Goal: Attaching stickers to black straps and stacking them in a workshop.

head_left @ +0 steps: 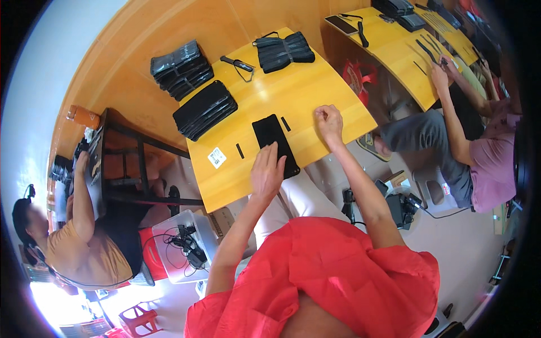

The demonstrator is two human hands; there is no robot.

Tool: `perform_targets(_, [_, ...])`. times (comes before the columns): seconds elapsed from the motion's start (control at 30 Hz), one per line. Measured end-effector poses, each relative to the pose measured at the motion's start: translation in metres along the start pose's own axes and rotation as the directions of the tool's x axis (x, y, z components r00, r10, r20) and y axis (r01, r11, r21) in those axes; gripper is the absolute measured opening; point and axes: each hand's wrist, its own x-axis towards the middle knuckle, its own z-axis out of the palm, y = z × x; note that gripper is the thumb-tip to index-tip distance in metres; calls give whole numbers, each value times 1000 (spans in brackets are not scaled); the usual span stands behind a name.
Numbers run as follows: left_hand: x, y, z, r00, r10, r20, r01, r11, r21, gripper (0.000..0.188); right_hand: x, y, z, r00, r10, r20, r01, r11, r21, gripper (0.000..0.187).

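In front of me a flat black rectangular piece (268,129), which looks like cloth, lies on the yellow table (293,93). My left hand (267,173) rests flat on its near part, fingers stretched out together. To the right of it my right hand (329,121) hovers at or just over the tabletop, fingers curled in. Whether anything small is inside those fingers is hidden. A short black strip (286,124) lies between the piece and my right hand. Another short black strip (240,150) lies left of the piece, near a white printed label (216,158).
A stack of flat black pieces (205,110) sits at the table's left edge, with tied black bundles (181,69) behind it. Farther back are a black-handled tool with a loop (239,64) and another tied bundle (285,52). People work at tables on both sides.
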Motion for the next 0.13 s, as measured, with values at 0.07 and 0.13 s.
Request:
perform_targets(0.07, [7, 3, 13, 1000, -4, 10, 2, 983, 181, 49, -1, -23, 12, 1000, 8, 28, -9, 999, 49, 5])
perform_targets(0.13, [5, 3, 33, 977, -152, 150, 102, 950, 296, 68, -8, -52, 32, 947, -289, 138, 271, 953, 137, 16])
